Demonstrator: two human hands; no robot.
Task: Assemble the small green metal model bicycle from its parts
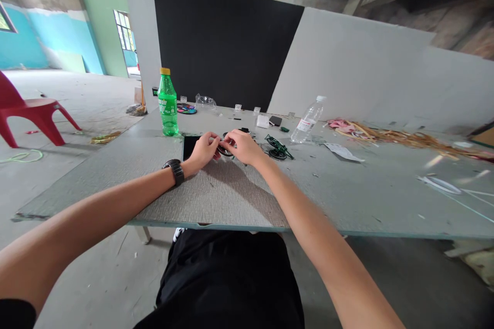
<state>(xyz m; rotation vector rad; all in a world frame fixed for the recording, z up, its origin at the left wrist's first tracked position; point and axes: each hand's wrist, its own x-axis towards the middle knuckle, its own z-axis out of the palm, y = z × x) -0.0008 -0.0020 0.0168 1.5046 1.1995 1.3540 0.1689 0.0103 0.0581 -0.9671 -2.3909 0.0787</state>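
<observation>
Left hand (206, 151): the near side of a dark wheel (225, 151) is pinched between thumb and fingers, at the centre of the frame.
Right hand (242, 145): the same wheel is gripped by the fingertips from its right; the exact finger placement is hidden by the back of the hand.
Wheel: it is held between the two hands, tilted, just above the table (366, 185), and is partly covered by fingers.
Watch (176, 171): it is strapped round the left wrist, left of centre.
Black pad (189, 147): it is laid flat just beside the left hand and is partly covered by it.
Mat (219, 198): it is spread under both hands, at lower centre.
Green model (278, 148): it is set near the right hand, right of centre, its thin frame and wheels seen.
White box (263, 122), black box (275, 121): they are placed side by side beyond the right hand.
Green bottle (169, 108): it is stood upright, left of centre, yellow-capped.
Clear bottle (309, 121): it is seen tilted in the frame, right of centre.
Paper (342, 152): it is laid near the clear bottle.
Straw strips (401, 137): they are strewn along the table's far edge, at right.
Red chair (31, 105): it is seen at the left edge.
</observation>
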